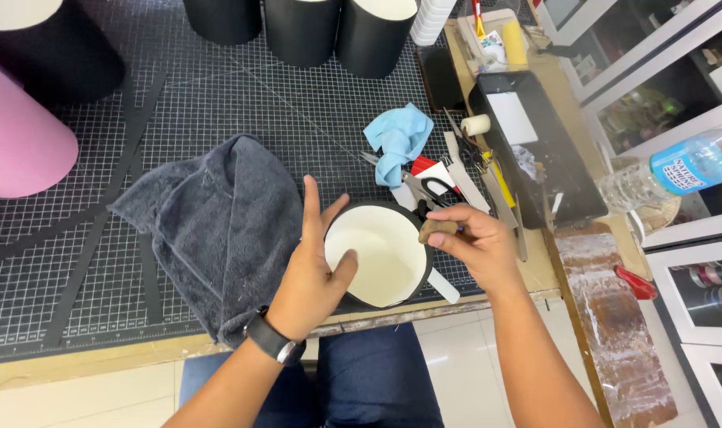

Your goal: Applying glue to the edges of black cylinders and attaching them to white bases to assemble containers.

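The round black box (384, 254) with a white inside sits at the desk (75, 364) edge. The left hand (309, 277) holds its rim, thumb inside. The right hand's (476, 242) fingers pinch a small brown block (438, 229) on the rim. A grey towel (218, 222) lies just beside.

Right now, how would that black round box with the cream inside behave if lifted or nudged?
The black round box with the cream inside looks thin-walled and hollow, so probably light and easy to dent. Lying on its side at the table edge, it would likely roll if the left hand lets go.
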